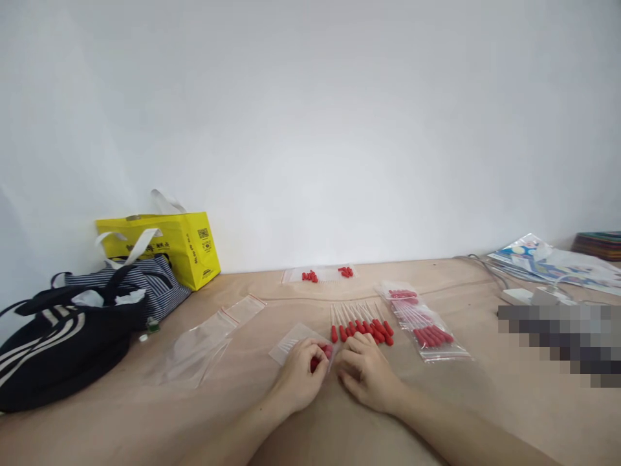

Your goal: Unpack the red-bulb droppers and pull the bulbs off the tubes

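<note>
My left hand (303,375) is closed, its fingers curled around the end of a clear zip bag (285,343). Inside it lie droppers with thin pale tubes, and their red bulbs (327,351) show between the fingers. Close beside the bag's end is my right hand (366,369), fingers curled; what its fingertips hold, if anything, is hidden. Just past its knuckles, a fanned group of loose red-bulbed droppers (361,325) lies on the table, tubes pointing away from me.
Flat clear zip bags (204,340) lie left. Filled dropper bags (436,353) overlap at right; another bag (327,274) holding red bulbs rests near the wall. A black bag (63,349) and yellow bag (198,252) stand far left. Papers (557,262) and a power strip (517,296) are right.
</note>
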`<state>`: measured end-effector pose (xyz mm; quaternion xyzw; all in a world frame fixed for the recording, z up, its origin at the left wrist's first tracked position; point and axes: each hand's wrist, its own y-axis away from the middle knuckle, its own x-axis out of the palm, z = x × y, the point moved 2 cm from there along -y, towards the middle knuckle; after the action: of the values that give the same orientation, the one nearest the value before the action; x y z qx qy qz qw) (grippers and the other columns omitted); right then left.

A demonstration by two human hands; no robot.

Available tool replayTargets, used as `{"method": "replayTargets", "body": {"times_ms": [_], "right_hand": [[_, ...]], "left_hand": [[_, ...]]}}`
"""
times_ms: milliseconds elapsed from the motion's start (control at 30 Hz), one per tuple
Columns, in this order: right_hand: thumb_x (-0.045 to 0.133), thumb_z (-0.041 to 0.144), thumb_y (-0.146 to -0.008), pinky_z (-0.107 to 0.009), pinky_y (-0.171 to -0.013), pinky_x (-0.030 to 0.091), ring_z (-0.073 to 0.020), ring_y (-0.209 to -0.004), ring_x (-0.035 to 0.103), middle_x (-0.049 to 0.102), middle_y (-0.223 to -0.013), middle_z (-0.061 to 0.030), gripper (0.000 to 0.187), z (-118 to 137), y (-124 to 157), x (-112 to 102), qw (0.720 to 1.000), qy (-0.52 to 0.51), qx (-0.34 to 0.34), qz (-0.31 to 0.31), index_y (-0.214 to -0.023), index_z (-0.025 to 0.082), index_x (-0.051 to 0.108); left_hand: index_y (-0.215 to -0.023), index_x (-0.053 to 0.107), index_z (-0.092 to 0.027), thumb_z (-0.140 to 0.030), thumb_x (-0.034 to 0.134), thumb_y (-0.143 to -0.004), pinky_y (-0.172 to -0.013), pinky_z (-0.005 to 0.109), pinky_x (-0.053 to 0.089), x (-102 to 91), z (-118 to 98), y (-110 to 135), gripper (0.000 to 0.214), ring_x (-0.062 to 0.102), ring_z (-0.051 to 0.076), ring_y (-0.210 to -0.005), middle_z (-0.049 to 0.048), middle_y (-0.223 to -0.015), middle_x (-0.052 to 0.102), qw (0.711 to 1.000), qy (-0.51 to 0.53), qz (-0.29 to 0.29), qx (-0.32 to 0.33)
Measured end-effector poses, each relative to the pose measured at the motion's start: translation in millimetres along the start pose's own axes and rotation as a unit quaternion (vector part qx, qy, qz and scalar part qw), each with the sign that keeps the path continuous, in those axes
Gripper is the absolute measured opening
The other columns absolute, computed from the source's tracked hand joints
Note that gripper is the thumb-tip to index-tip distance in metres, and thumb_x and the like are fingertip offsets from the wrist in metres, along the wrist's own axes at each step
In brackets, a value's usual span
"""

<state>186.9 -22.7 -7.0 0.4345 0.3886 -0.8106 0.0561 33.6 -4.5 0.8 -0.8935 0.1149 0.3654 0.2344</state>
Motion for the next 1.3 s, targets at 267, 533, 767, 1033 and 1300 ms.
{"method": "replayTargets", "body": {"times_ms": [267, 533, 767, 1033, 1300], "right_hand": [[0.050, 0.012, -0.071, -0.028, -0.065, 0.022, -0.0133, -0.071, 0.039, 0.053, -0.073, 0.0005, 0.011, 1, -6, 6, 0.991, 0.085, -0.087, -0.060, -0.073, 0.020, 0.056], [0.049, 0.014, -0.076, -0.029, -0.064, 0.021, -0.0128, -0.069, 0.036, 0.052, -0.067, 0.0007, 0.013, -3, -10, 10, 0.986, 0.098, -0.104, -0.081, -0.067, 0.020, 0.056], [0.046, 0.015, -0.079, -0.030, -0.064, 0.021, -0.0131, -0.069, 0.036, 0.052, -0.066, 0.0004, 0.016, -3, -8, 9, 0.985, 0.093, -0.123, -0.071, -0.068, 0.020, 0.057], [0.046, 0.014, -0.078, -0.030, -0.065, 0.022, -0.0126, -0.069, 0.037, 0.052, -0.069, 0.0005, 0.014, -3, -11, 11, 0.987, 0.069, -0.140, -0.032, -0.067, 0.019, 0.055], [0.050, 0.019, -0.078, -0.030, -0.067, 0.023, -0.0120, -0.071, 0.039, 0.052, -0.071, 0.0014, 0.010, -4, -9, 5, 0.991, 0.066, -0.108, 0.032, -0.070, 0.019, 0.056]], "left_hand": [[-0.060, 0.053, -0.018, -0.015, 0.046, -0.072, -0.079, 0.032, 0.042, 0.7, 1, 3, 0.014, 0.055, 0.017, -0.086, 0.0046, -0.088, 0.062, 1.000, 0.019, -0.021, -0.002], [-0.062, 0.050, -0.017, -0.014, 0.044, -0.074, -0.077, 0.032, 0.042, 0.0, -4, 4, 0.014, 0.055, 0.018, -0.083, 0.0050, -0.084, 0.060, 1.000, -0.005, -0.015, -0.003], [-0.074, 0.052, -0.018, -0.018, 0.039, -0.080, -0.081, 0.034, 0.040, -3.0, -14, 11, 0.014, 0.050, 0.018, -0.088, 0.0052, -0.093, 0.056, 0.987, -0.131, 0.024, 0.085], [-0.088, 0.053, -0.019, -0.007, 0.034, -0.074, -0.097, 0.053, 0.022, 7.7, -10, 10, 0.027, 0.042, 0.022, -0.109, 0.0060, -0.115, 0.051, 0.985, -0.158, 0.059, 0.049], [-0.073, 0.051, -0.018, -0.016, 0.030, -0.079, -0.090, 0.041, 0.036, -2.2, 5, 4, 0.022, 0.050, 0.020, -0.101, 0.0090, -0.099, 0.059, 0.996, -0.081, -0.019, 0.010]]}}
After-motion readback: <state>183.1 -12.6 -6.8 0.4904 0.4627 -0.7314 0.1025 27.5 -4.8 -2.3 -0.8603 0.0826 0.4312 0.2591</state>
